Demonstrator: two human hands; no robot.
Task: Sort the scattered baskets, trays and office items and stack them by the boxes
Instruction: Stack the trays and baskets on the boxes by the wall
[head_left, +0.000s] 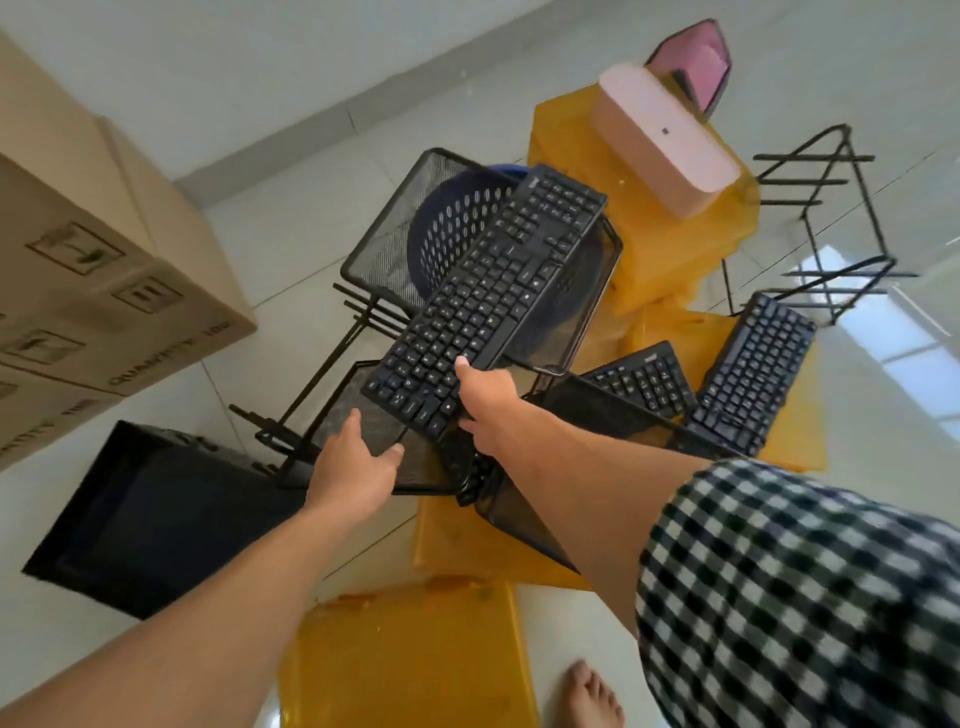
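One keyboard, near end clamped in R hand, long axis pointing away up-right over mesh basket. L hand fingers spread, just beside near-left corner. Boxes to left.

A keyboard is stretching away from the right fingers over a mesh tray — boxes are sitting well left of them.

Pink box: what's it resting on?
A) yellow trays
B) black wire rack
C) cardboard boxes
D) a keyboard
A: the pink box lies tilted on top of the stacked yellow trays, with yellow plastic showing under and around it.
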